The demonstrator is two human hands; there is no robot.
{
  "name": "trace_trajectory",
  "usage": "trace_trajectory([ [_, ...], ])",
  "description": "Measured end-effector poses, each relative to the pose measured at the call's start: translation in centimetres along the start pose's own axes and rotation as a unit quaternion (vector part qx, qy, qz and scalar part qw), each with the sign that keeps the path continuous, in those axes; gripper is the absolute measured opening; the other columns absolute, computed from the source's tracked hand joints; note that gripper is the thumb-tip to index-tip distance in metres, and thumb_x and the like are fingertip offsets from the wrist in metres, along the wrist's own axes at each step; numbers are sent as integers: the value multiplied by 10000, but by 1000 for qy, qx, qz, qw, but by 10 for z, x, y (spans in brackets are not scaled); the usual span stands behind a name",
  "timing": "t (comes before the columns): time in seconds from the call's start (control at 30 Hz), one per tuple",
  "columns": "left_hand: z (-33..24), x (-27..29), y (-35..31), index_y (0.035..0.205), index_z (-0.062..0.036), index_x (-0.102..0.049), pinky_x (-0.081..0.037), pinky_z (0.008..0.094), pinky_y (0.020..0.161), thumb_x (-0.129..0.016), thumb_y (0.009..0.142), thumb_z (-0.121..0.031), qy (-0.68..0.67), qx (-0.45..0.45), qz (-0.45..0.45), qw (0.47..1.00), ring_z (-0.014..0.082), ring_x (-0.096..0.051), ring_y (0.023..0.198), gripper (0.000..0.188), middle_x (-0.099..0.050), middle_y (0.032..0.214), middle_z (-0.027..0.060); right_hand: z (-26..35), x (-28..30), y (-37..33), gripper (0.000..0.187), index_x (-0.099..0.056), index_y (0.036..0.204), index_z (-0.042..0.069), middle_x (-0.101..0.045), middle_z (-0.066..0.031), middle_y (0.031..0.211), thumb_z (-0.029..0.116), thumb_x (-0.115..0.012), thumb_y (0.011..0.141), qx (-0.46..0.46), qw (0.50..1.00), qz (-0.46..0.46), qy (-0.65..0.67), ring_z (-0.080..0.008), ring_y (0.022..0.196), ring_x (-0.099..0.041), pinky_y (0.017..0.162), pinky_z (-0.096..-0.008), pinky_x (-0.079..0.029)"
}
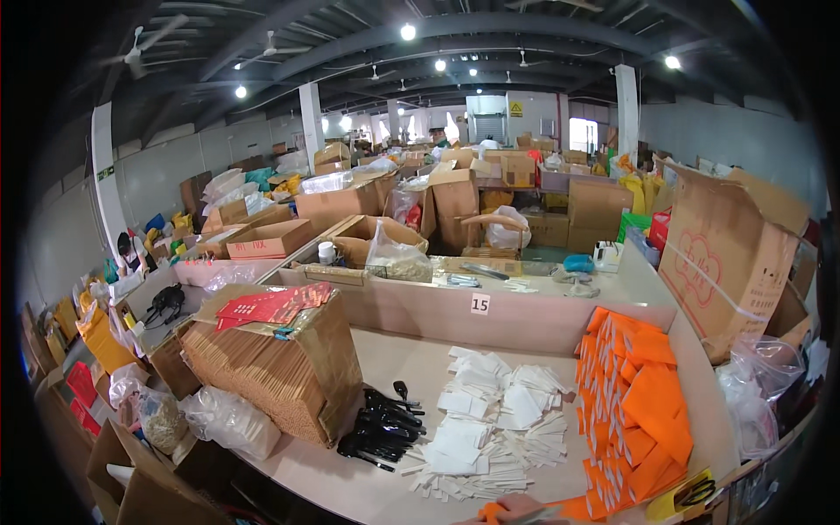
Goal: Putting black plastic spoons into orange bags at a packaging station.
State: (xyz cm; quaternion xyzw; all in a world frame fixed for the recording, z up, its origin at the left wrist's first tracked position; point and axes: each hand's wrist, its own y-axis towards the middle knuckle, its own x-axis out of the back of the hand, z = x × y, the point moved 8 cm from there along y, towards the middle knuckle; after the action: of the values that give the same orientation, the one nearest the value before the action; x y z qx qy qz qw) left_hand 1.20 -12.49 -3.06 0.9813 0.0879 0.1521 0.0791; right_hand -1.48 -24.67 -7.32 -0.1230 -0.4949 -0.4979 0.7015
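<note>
At the lower edge, right of the middle, part of a hand (521,502) shows; by its place I take it for my right hand. Its fingers are bent beside a small orange piece (490,511), and a blurred pale grey strip lies by it. The frame edge cuts off the grip. My left hand cannot be made out. Just beyond lie loose piles of white paper slips (459,442) on the pale tabletop (411,346). Overlapping orange flat packets (652,398) fill the right side. Left of the slips is a heap of glossy black, spoon-like pieces (385,424).
A large block of brown card layers (262,372) stands at the left, with red printed packets (271,304) on top. Low partitions (490,319) edge the table. Black-handled scissors (698,493) rest at the right corner. A tall carton (722,254) rises beyond the right partition.
</note>
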Motion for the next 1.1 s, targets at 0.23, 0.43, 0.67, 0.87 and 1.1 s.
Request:
trace_trajectory([
  [0.23, 41, 57, -73, 1079, -35, -586, -527, 411, 814, -719, 772, -420, 208, 434, -152, 864, 339, -661, 938, 510, -660, 1040, 189, 47, 23, 26, 422, -651, 929, 66, -654, -190, 909, 475, -560, 884, -196, 976, -23, -97, -361, 880, -648, 735, -443, -534],
  [0.43, 8, 74, -83, 1101, -75, -572, -519, 452, 776, -769, 735, -334, 314, 358, -154, 866, 363, -625, 930, 490, -623, 989, 165, 15, -1, 21, 298, -658, 919, 24, -695, -217, 847, 292, -529, 907, -437, 893, 95, -42, -386, 756, -689, 631, -525, -538],
  [0.67, -4, 82, -85, 1324, -129, -497, -531, 427, 746, -806, 727, -348, 371, 312, -34, 874, 349, -643, 893, 706, -621, 1010, 121, 13, 10, 22, 267, -645, 810, 39, -666, -168, 762, 294, -571, 843, -487, 871, 52, 42, -377, 730, -652, 651, -493, -507],
  [0.87, -7, 76, -44, 1301, -107, -525, -522, 427, 762, -826, 710, -328, 341, 227, 38, 911, 338, -633, 907, 699, -626, 983, 122, 39, -14, 56, 216, -658, 857, 54, -681, -171, 792, 253, -581, 820, -402, 913, 26, 62, -372, 747, -667, 671, -497, -521],
  [1.1, -7, 113, -74, 1213, -58, -607, -509, 422, 909, -818, 735, -199, 342, 198, -145, 907, 365, -598, 1056, 542, -610, 1147, 168, -108, 126, 2, 197, -646, 1005, 54, -639, -174, 830, 125, -606, 825, -482, 838, -215, -138, -354, 806, -635, 731, -454, -504],
])
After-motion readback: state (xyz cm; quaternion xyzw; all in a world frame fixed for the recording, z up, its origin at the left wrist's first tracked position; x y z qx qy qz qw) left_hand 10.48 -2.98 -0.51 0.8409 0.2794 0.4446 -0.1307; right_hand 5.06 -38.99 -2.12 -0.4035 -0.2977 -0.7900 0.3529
